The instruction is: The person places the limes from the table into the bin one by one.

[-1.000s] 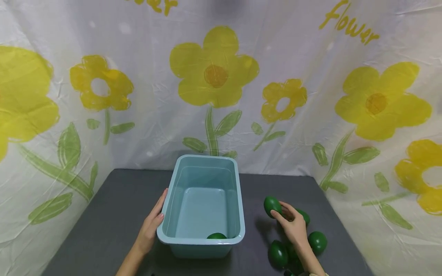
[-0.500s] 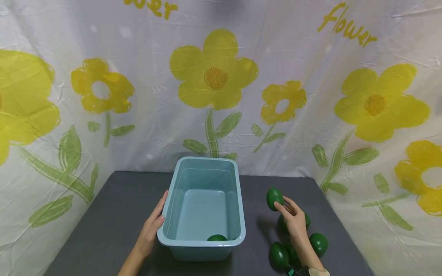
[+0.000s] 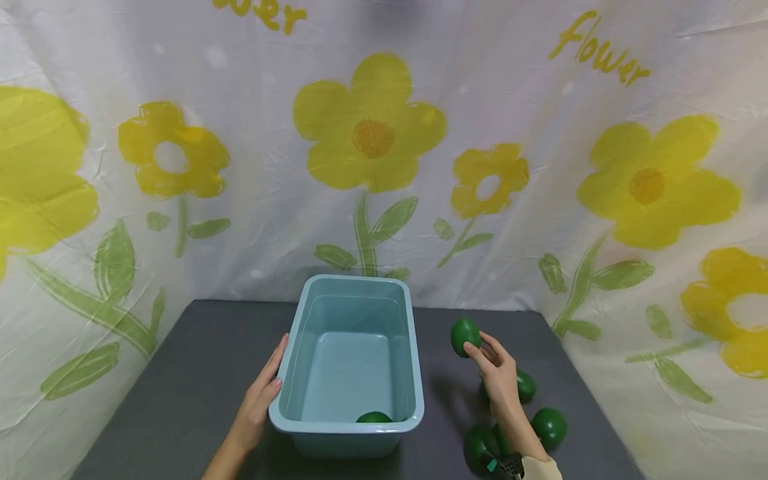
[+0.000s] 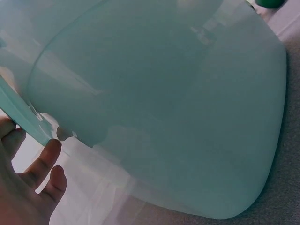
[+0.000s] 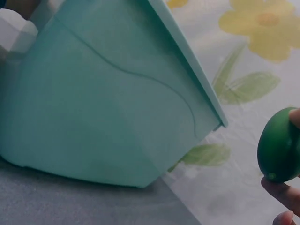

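Pinched between the thumb and fingers of my right hand (image 3: 499, 375) is a dark green, smooth egg-shaped fruit (image 3: 465, 337), raised above the table to the right of the bin. In the right wrist view the same fruit (image 5: 278, 146) shows a small pale spot at its lower end, with fingertips along its right side. My left hand (image 3: 259, 399) lies against the left side of the light blue plastic bin (image 3: 347, 427), its fingers extended along the rim. The left wrist view shows the fingers (image 4: 42, 164) at the rim's outside. Inside the bin's near end lies another green fruit (image 3: 374, 417).
Several more green fruits (image 3: 549, 428) lie on the dark grey tabletop (image 3: 234, 333) under and beside my right forearm, partly hidden by it. A white curtain (image 3: 258, 220) with yellow flowers hangs behind the table and along both sides.
My right hand has lifted the green fruit away from the others on the table and shifted slightly toward the bin. The left hand stays at the bin's side.
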`<act>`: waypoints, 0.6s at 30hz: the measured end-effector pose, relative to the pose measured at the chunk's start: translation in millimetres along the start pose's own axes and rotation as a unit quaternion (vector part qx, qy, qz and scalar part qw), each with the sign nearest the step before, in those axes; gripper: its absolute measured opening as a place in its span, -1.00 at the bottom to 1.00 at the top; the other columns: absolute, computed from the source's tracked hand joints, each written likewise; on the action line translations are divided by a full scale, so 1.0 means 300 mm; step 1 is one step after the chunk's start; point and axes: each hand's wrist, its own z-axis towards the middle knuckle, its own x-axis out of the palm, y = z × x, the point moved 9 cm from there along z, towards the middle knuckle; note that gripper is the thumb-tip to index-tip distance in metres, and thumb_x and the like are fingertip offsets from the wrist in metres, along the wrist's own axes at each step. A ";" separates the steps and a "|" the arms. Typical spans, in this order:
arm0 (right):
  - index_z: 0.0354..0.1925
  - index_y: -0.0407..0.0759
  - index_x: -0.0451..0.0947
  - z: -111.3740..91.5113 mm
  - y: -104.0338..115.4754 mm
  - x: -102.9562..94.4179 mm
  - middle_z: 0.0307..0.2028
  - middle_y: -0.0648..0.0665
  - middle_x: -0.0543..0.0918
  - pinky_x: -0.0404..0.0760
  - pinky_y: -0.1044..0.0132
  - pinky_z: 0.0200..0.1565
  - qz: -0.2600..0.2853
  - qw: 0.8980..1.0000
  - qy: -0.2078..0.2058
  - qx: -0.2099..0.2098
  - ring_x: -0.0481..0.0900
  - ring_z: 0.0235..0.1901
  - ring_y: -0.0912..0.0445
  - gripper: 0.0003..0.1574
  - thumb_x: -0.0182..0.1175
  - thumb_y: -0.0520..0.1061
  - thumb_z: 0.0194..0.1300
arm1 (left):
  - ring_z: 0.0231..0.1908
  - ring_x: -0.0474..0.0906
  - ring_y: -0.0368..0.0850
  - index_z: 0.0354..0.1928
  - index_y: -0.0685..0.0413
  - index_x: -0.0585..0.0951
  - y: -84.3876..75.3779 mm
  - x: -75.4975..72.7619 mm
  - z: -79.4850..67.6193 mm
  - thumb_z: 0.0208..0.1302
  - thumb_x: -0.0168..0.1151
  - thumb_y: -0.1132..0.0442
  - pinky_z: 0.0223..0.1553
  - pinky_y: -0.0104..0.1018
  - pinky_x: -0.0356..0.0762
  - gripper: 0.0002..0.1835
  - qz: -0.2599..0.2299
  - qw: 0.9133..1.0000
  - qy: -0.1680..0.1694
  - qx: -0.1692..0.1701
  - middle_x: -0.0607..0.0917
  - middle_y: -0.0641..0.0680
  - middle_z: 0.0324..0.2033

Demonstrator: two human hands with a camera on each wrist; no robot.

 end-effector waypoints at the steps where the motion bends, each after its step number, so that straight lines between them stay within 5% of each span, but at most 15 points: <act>1: 0.58 -0.05 0.34 0.001 0.005 0.006 0.50 -0.30 0.42 0.53 0.26 0.06 0.000 1.000 0.000 -0.001 0.53 0.24 0.01 -0.20 0.30 0.12 0.53 | 0.59 -0.02 -0.47 0.69 0.18 0.06 -0.001 -0.002 -0.003 0.57 -0.28 0.39 0.37 -0.65 0.03 -0.32 0.001 1.000 -0.002 0.000 0.10 -0.18 0.67; 4: 0.57 -0.04 0.36 0.002 0.021 0.019 0.47 -0.30 0.46 0.53 0.33 0.00 0.002 1.000 -0.004 -0.005 0.55 0.13 0.13 -0.21 0.31 0.11 0.52 | 0.59 -0.02 -0.48 0.69 0.17 0.06 0.002 -0.005 -0.008 0.57 -0.29 0.39 0.37 -0.65 0.04 -0.32 0.001 1.000 -0.003 -0.007 0.10 -0.18 0.67; 11: 0.56 -0.02 0.37 0.008 0.060 0.054 0.47 -0.30 0.46 0.46 -0.14 0.29 0.023 1.000 0.003 -0.018 0.48 0.39 -0.15 -0.22 0.31 0.12 0.52 | 0.60 -0.02 -0.44 0.70 0.14 0.08 -0.007 -0.008 0.002 0.57 -0.29 0.38 0.39 -0.64 0.02 -0.32 0.002 1.000 -0.006 -0.002 0.10 -0.11 0.68; 18: 0.53 0.01 0.43 0.014 0.085 0.085 0.39 -0.24 0.56 0.47 0.12 0.10 0.029 0.999 0.006 -0.021 0.53 0.30 -0.04 -0.27 0.32 0.11 0.51 | 0.60 -0.02 -0.46 0.70 0.15 0.06 -0.003 -0.006 -0.005 0.57 -0.28 0.38 0.38 -0.64 0.02 -0.32 0.004 1.000 0.001 -0.003 0.10 -0.15 0.68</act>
